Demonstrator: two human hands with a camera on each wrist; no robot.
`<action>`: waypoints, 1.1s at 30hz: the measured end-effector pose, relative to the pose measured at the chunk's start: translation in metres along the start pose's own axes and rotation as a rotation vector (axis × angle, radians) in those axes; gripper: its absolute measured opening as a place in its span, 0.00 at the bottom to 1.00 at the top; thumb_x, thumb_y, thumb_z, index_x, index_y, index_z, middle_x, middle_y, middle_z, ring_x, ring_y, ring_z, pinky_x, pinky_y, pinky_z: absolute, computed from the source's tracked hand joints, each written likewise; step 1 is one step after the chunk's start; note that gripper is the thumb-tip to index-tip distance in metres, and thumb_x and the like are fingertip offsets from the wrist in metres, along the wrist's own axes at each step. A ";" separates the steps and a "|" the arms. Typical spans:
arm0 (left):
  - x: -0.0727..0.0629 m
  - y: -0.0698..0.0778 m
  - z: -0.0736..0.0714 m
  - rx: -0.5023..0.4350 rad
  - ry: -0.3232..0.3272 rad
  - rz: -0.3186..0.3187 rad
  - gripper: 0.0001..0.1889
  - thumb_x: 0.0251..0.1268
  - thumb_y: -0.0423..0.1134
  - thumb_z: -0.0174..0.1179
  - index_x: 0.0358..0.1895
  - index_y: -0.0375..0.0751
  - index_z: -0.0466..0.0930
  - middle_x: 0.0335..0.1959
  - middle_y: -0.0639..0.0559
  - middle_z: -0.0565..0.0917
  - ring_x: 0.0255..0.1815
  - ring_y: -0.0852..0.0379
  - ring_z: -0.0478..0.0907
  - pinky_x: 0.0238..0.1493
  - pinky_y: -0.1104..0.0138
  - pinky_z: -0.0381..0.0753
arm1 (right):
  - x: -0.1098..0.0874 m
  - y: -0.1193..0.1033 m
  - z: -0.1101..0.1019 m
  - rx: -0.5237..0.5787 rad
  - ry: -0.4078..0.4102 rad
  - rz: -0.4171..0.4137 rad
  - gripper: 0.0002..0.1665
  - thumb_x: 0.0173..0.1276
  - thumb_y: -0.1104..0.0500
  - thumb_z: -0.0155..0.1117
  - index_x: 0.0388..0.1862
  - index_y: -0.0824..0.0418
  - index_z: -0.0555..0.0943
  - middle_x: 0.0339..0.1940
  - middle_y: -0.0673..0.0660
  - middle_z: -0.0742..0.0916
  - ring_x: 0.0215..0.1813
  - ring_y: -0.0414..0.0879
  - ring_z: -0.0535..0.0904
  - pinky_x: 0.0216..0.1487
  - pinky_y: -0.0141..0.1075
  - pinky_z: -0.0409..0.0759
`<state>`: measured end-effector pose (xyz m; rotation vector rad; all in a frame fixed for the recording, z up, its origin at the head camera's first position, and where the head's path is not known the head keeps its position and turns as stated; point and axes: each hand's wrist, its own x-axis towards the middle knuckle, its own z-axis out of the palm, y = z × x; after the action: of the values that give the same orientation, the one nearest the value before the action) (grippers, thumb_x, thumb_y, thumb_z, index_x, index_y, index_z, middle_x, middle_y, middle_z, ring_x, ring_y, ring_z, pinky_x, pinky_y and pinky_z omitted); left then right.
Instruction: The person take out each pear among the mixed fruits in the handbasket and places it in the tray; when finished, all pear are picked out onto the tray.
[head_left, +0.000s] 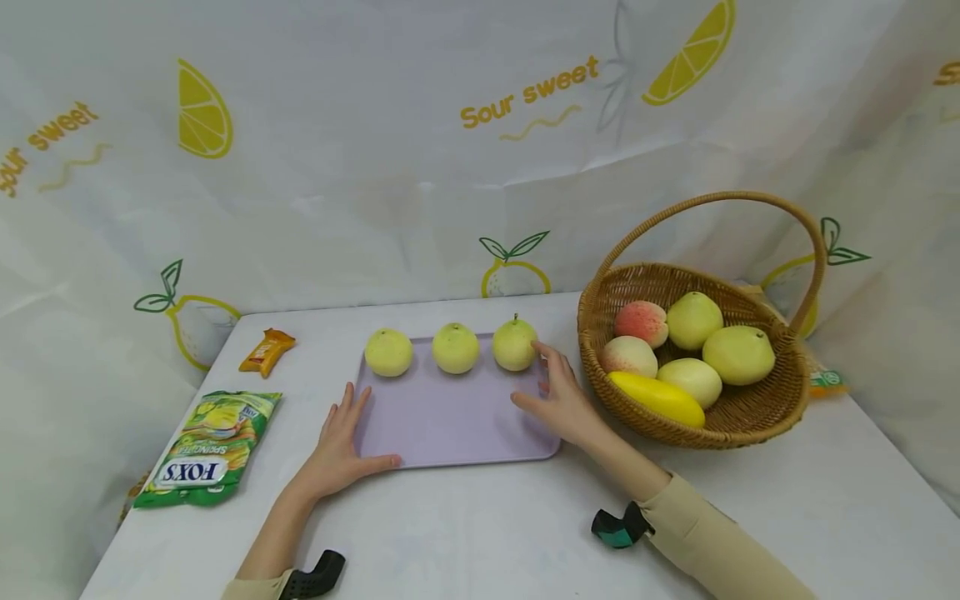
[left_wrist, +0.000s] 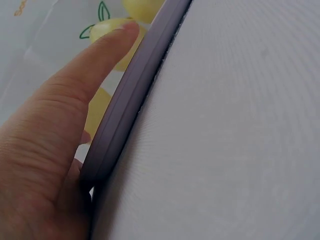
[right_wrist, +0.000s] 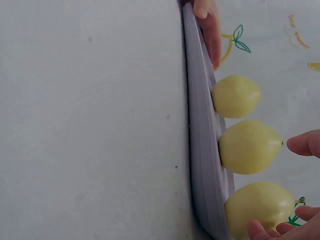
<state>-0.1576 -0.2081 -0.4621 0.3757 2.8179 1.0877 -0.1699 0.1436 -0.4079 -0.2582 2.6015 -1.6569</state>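
Three yellow-green pears stand in a row along the far side of a lilac tray point(head_left: 450, 425): a left pear point(head_left: 388, 352), a middle pear point(head_left: 455, 348) and a right pear point(head_left: 514, 343). My left hand point(head_left: 341, 454) rests at the tray's left front corner, fingers along the left side and thumb stretched over the front rim. Over the tray's right side, my right hand point(head_left: 558, 400) has its fingertips right at the right pear, while its thumb point(right_wrist: 305, 143) points away from the fingers. Both hands have spread, loosely extended fingers.
To the right stands a wicker basket point(head_left: 697, 437) with a tall handle, holding peaches, pears and a long yellow fruit. On the left lie a green Fox's packet point(head_left: 210, 446) and a small orange wrapped snack point(head_left: 267, 352). Another packet point(head_left: 827, 383) shows partly behind the basket.
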 end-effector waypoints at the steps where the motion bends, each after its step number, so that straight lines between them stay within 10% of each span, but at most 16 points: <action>1: 0.000 0.000 0.000 0.000 -0.006 -0.004 0.61 0.45 0.59 0.74 0.78 0.39 0.46 0.78 0.33 0.34 0.73 0.23 0.31 0.66 0.31 0.37 | -0.003 -0.001 -0.001 0.005 -0.013 -0.003 0.49 0.64 0.61 0.68 0.76 0.65 0.50 0.74 0.68 0.57 0.72 0.63 0.56 0.66 0.54 0.67; 20: 0.001 -0.002 0.000 0.007 -0.018 0.008 0.58 0.44 0.58 0.75 0.77 0.41 0.52 0.78 0.35 0.33 0.74 0.24 0.33 0.64 0.29 0.42 | -0.056 -0.031 -0.043 0.038 -0.218 -0.057 0.45 0.67 0.55 0.68 0.76 0.56 0.55 0.75 0.62 0.59 0.72 0.65 0.60 0.65 0.58 0.67; 33: 0.001 -0.002 0.000 0.007 -0.028 -0.003 0.57 0.44 0.58 0.75 0.77 0.43 0.54 0.78 0.35 0.33 0.74 0.24 0.32 0.63 0.28 0.42 | -0.080 -0.045 -0.070 -0.003 -0.228 -0.184 0.38 0.68 0.59 0.67 0.73 0.56 0.62 0.71 0.55 0.69 0.66 0.53 0.69 0.61 0.42 0.74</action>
<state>-0.1587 -0.2091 -0.4634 0.3840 2.7973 1.0639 -0.0952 0.2008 -0.3416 -0.6635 2.4738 -1.5683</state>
